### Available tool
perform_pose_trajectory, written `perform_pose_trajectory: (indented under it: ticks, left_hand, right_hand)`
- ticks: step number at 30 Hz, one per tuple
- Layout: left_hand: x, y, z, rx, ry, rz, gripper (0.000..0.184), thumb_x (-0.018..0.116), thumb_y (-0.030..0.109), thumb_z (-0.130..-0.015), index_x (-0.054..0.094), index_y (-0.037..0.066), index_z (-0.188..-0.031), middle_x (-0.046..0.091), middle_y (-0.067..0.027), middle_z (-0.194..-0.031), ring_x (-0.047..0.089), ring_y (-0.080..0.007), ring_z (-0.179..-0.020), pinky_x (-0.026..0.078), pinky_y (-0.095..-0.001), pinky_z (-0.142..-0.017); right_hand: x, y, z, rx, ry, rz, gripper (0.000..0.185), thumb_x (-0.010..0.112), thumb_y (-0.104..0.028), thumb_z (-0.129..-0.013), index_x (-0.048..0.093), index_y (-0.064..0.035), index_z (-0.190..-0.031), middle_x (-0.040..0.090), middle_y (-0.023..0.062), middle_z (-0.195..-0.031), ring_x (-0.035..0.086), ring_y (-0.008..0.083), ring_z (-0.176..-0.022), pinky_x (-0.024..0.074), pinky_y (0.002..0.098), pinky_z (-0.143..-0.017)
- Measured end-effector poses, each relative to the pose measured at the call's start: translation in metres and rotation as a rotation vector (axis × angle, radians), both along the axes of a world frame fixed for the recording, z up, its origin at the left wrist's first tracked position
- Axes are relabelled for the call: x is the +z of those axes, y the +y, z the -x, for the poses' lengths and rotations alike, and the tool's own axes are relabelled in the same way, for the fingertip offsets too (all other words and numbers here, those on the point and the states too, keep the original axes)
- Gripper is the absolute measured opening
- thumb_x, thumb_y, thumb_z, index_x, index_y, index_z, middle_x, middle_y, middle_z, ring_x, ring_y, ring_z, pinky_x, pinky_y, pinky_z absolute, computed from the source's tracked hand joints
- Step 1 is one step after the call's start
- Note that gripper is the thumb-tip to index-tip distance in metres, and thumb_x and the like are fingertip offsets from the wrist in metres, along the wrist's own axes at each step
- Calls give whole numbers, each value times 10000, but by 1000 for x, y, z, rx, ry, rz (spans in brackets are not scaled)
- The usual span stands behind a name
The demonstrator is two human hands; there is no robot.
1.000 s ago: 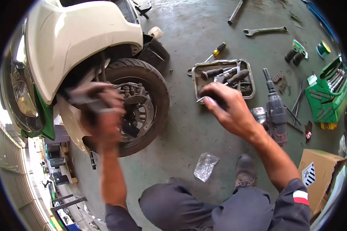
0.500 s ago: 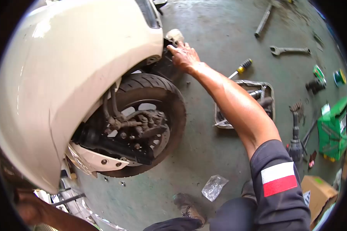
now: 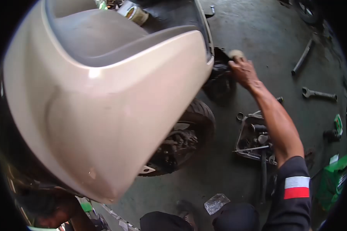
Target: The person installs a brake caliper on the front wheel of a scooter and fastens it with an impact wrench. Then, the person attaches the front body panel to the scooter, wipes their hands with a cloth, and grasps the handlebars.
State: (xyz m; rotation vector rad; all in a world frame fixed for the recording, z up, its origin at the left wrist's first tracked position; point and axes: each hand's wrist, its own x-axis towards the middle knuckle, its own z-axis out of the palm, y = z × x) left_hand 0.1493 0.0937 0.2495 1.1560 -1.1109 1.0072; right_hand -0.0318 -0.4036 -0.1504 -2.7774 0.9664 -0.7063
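My right hand (image 3: 243, 72) is at the pale round object (image 3: 236, 54) beside the black container (image 3: 219, 82), its fingers closed around the object's near side. At the lower left, my left hand (image 3: 49, 220) is dark and blurred under the edge of the cream body panel (image 3: 115, 104), and its fingers cannot be made out. The panel covers much of the view and hides part of the wheel (image 3: 204, 115) with its brake parts (image 3: 179, 140). Right of the wheel, a metal tray (image 3: 241, 134) holds sockets and other tools, partly behind my right forearm.
On the floor at the right lie a metal bar (image 3: 302, 57), a wrench (image 3: 320, 94) and a green case (image 3: 335, 179). A clear plastic bag (image 3: 216, 203) lies near my knees. A tin (image 3: 137, 14) stands in the vehicle at the top.
My right hand has gone from above the tray to the pale round object. My left hand has moved from the wheel to the lower left. The view has shifted over the body panel.
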Motion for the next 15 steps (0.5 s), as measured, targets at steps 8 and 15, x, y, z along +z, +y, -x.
perform_pose_trajectory:
  ticks: [8,15]
  left_hand:
    - [-13,-30,38,166,-192,-476,795,535,689,-868,484,-18,-1228,511,-215,-1247,481,-379,-1248,391,-510,-1096]
    - [10,-70,60,204,-329,-611,661,628,703,-815,579,77,-1020,605,-134,-988,535,-406,-1146,417,-528,-1001]
  right_hand:
    - [-8,-32,94,-160,19,134,405,725,-288,-838,606,-74,-1161,565,171,-1242,529,381,-1182,439,503,-909]
    - [26,-17,136,-567,165,-174,373,668,-223,-907,575,-61,-1230,539,195,-1319,486,398,-1272,436,601,-982]
